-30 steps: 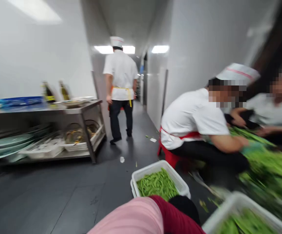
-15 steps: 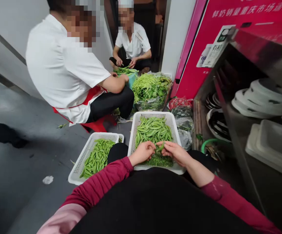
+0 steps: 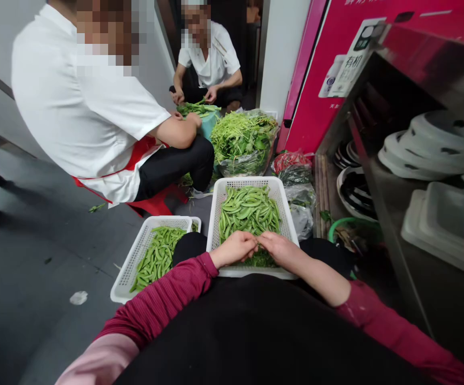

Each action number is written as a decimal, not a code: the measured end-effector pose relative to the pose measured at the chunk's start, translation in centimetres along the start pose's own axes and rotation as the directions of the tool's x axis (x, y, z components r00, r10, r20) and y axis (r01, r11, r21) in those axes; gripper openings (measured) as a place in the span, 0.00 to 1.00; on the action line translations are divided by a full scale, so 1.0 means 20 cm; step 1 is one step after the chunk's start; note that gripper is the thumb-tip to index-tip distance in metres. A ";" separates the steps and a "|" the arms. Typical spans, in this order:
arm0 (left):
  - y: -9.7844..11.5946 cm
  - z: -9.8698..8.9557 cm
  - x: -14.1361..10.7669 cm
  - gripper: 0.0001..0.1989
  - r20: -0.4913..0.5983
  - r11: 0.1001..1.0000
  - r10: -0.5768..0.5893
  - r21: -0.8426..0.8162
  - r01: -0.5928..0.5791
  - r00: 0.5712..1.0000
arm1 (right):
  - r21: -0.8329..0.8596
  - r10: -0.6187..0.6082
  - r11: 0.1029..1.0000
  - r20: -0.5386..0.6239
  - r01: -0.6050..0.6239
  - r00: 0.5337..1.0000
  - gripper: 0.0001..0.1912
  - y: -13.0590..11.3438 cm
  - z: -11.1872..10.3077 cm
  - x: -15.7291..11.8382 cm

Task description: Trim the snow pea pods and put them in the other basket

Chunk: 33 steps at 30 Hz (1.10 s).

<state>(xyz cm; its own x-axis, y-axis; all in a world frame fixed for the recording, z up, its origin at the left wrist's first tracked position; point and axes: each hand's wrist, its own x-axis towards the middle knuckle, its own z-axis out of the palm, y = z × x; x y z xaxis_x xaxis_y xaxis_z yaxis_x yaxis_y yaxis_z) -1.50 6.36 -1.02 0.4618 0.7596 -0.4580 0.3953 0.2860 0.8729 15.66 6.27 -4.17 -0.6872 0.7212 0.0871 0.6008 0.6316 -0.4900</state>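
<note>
In front of us sits a basket with pea pods in it, and to its left, near it, lies another basket holding more pods. Behind our nearer basket stands a bag of leafy greens, with a person on a stool to its left and another person beyond. On our right, a rack holds stacked dishes.

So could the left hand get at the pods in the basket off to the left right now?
Probably yes: the left hand is near that basket, whose pods lie uncovered, though the left knee juts partly between.
</note>
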 end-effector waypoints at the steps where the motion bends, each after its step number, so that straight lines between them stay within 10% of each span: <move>1: 0.00 0.01 0.00 0.09 -0.003 1.000 -0.017 -0.007 0.017 1.000 | -0.021 -0.009 1.000 0.011 0.009 1.000 0.13 0.00 0.00 0.00; 7: -0.08 0.03 0.05 0.08 -0.116 0.996 -0.077 0.029 0.081 0.990 | 0.232 0.035 0.973 -0.167 0.005 0.985 0.14 0.01 -0.01 -0.02; 12: -0.21 0.01 0.06 0.08 -0.100 0.965 -0.221 0.121 0.232 0.970 | 0.690 0.380 0.690 -0.089 -0.218 0.921 0.14 0.02 -0.05 -0.08; 19: -0.08 -0.02 0.02 0.19 -0.066 0.849 0.282 0.482 -0.217 0.957 | 0.853 0.418 0.467 0.017 -0.231 0.908 0.16 0.06 -0.01 -0.11; 26: 0.00 -0.01 0.02 0.12 0.056 0.614 0.198 0.771 -0.169 0.979 | 0.193 0.131 0.977 -0.208 -0.091 0.969 0.14 0.02 -0.05 -0.07; 29: 0.01 -0.01 0.02 0.13 0.003 0.551 0.265 0.820 -0.154 0.964 | -0.005 0.025 1.000 -0.115 -0.026 0.993 0.09 -0.01 -0.05 -0.02; 33: -0.02 0.01 0.04 0.16 -0.216 0.652 0.400 0.750 -0.111 0.891 | 0.348 0.337 0.910 -0.311 -0.223 0.889 0.07 -0.02 0.01 0.04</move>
<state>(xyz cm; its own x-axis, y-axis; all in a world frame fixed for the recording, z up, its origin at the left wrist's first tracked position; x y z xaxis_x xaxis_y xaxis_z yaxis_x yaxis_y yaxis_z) -1.11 6.75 -1.80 0.3977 0.9172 -0.0223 0.8020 -0.3357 0.4941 14.80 6.44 -4.02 -0.2811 0.9422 0.1822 0.5583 0.3150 -0.7675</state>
